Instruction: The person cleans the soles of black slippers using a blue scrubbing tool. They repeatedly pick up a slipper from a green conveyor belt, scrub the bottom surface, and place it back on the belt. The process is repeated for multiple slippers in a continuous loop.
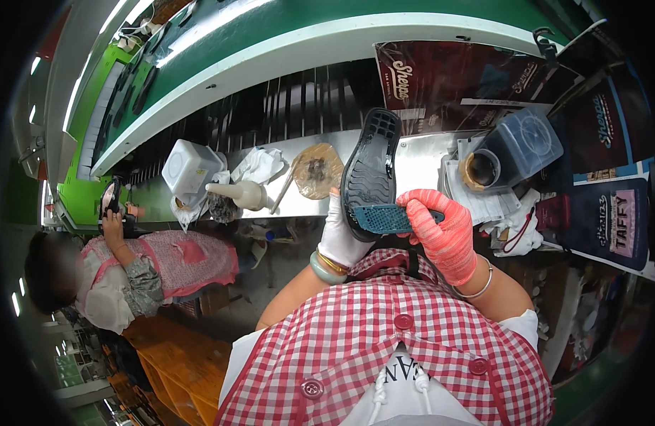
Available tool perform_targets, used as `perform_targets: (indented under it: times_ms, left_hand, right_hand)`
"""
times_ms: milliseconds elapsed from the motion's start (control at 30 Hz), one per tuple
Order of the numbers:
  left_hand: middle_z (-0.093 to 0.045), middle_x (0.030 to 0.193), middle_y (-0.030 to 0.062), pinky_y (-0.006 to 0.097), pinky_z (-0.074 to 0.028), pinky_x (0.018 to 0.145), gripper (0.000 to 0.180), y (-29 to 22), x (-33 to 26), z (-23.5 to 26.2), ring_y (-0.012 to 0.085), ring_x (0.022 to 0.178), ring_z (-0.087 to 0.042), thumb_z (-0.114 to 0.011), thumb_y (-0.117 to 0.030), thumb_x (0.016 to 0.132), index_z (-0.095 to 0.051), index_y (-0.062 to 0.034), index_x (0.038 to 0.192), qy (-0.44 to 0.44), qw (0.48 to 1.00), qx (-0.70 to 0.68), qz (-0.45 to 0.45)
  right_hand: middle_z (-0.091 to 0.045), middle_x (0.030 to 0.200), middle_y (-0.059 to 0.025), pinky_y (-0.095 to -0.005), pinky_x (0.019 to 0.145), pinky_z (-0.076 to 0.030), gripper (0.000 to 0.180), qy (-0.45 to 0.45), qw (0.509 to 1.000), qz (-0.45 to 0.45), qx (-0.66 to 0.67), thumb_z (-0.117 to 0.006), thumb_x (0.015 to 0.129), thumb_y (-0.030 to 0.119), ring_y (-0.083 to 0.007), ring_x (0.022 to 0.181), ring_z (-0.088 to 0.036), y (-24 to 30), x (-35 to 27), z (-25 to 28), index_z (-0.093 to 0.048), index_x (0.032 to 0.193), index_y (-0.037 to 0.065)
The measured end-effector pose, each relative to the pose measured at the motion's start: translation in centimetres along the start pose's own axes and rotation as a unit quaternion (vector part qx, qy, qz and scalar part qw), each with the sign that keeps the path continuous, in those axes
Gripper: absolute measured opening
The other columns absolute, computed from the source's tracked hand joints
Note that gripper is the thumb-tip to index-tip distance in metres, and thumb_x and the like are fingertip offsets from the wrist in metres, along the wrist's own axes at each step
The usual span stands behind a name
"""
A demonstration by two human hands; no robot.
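Observation:
A long black shoe sole (pixel 371 167) stands before me over the metal bench edge, its far end a grid of small hollows and its middle in wavy ridges. My left hand (pixel 342 238), in a white glove, is closed round the sole's near part. My right hand (pixel 442 231), in a pinkish-red knit glove, grips a flat teal strip (pixel 379 219) with a finely patterned surface and a dark end. The strip lies across the near part of the sole, apparently touching it. What kind of piece it is I cannot make out.
On the bench sit a white square container (pixel 189 169), a pale squeeze bottle (pixel 242 193) with a pointed nozzle, and a brown-stained round sheet (pixel 318 170). To the right, a clear plastic container (pixel 523 145) lies tilted. Another person (pixel 150 266) works at the left.

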State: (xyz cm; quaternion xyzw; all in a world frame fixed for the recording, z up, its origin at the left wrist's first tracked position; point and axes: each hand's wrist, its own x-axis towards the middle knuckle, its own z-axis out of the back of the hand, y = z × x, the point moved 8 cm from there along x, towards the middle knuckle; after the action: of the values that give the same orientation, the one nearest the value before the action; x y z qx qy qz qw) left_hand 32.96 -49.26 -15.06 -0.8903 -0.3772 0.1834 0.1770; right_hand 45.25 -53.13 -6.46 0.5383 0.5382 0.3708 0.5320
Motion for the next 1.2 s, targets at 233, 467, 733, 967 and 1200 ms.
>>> perform_targets:
  times_ms: [233,467,733,967,1200]
  left_hand:
    - [-0.04,0.138,0.0021,0.048,-0.011,0.111,0.057,0.2,-0.1,-0.1,0.0187,0.129,-0.034,-0.033,-0.051,0.093,-0.033,-0.0143,0.137,0.07,0.989,0.13,-0.012]
    - [-0.053,0.121,0.0101,0.042,-0.05,0.083,0.068,1.7,0.0,0.9,0.0262,0.109,-0.054,-0.021,-0.064,0.089,-0.045,-0.0128,0.127,0.082,0.981,-0.125,0.124]
    - [-0.058,0.083,0.0245,0.029,-0.04,0.031,0.068,4.0,0.1,0.8,0.0261,0.042,-0.051,-0.025,-0.062,0.089,-0.046,-0.0067,0.122,0.014,0.965,-0.082,0.249]
    - [-0.057,0.083,0.0255,0.027,-0.041,0.025,0.043,3.7,1.2,0.4,0.0296,0.043,-0.054,-0.03,-0.029,0.097,-0.043,0.0075,0.116,0.078,0.957,-0.048,0.275]
    - [-0.054,0.091,0.0342,0.03,-0.041,0.024,0.058,4.8,0.7,0.8,0.0325,0.04,-0.054,-0.034,-0.043,0.094,-0.039,0.0086,0.12,0.136,0.899,-0.131,0.394]
  right_hand:
    - [-0.064,0.086,-0.0075,-0.0219,0.06,-0.051,0.018,0.088,0.994,-0.016,-0.055,-0.055,0.088,0.009,-0.009,0.071,-0.06,0.5,0.6,-0.7,-0.062,0.1,-0.003]
    - [-0.063,0.095,-0.0093,-0.0221,0.06,-0.052,0.022,0.185,0.977,-0.022,-0.102,-0.052,0.091,0.015,-0.0111,0.073,-0.062,1.0,1.5,-1.5,-0.061,0.103,-0.002]
    - [-0.061,0.075,-0.0025,-0.0179,0.046,-0.041,0.028,0.198,0.963,-0.162,-0.086,-0.056,0.089,0.027,-0.0052,0.056,-0.056,-0.5,2.8,-1.8,-0.063,0.102,0.003]
    - [-0.061,0.071,-0.0024,-0.0183,0.047,-0.039,0.027,0.176,0.964,-0.181,-0.084,-0.06,0.086,0.025,-0.0054,0.052,-0.054,-1.3,3.6,-2.0,-0.064,0.099,0.002]
    - [-0.062,0.073,-0.0031,-0.0191,0.05,-0.041,0.026,0.174,0.961,-0.195,-0.093,-0.063,0.083,0.023,-0.0062,0.052,-0.053,-1.6,3.9,-1.1,-0.065,0.097,0.0]
